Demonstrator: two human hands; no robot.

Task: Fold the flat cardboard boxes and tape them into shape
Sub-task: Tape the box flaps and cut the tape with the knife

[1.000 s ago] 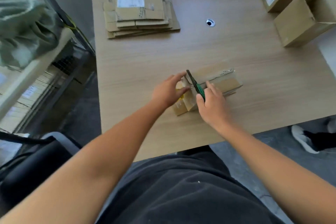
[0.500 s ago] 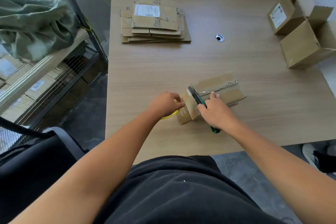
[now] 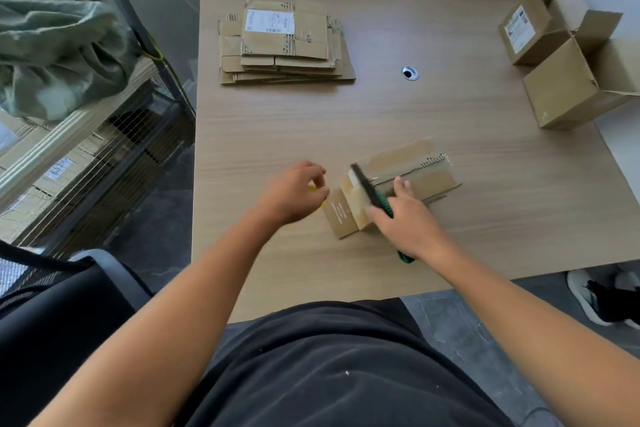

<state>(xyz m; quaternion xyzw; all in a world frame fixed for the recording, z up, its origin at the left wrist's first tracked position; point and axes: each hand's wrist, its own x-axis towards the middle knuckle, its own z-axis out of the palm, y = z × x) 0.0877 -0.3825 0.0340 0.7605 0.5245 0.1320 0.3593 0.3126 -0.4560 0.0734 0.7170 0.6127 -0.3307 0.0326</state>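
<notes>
A small cardboard box lies on the wooden table in front of me, with clear tape along its top seam and an end flap sticking out on the left. My right hand rests on the box and grips a green-handled cutter, whose dark blade end lies across the box's left edge. Just left of the box, my left hand has its fingers curled around a yellow tape roll, which is mostly hidden. A stack of flat boxes lies at the far left.
Two folded open-topped boxes stand at the table's right edge. A cable grommet sits mid-table. Left of the table are a wire shelf with a green cloth and a black chair. A shoe is on the floor at right.
My left hand has drawn away leftward from the box's end with the yellow roll. The right hand with the cutter has slid down over the box's left edge.
</notes>
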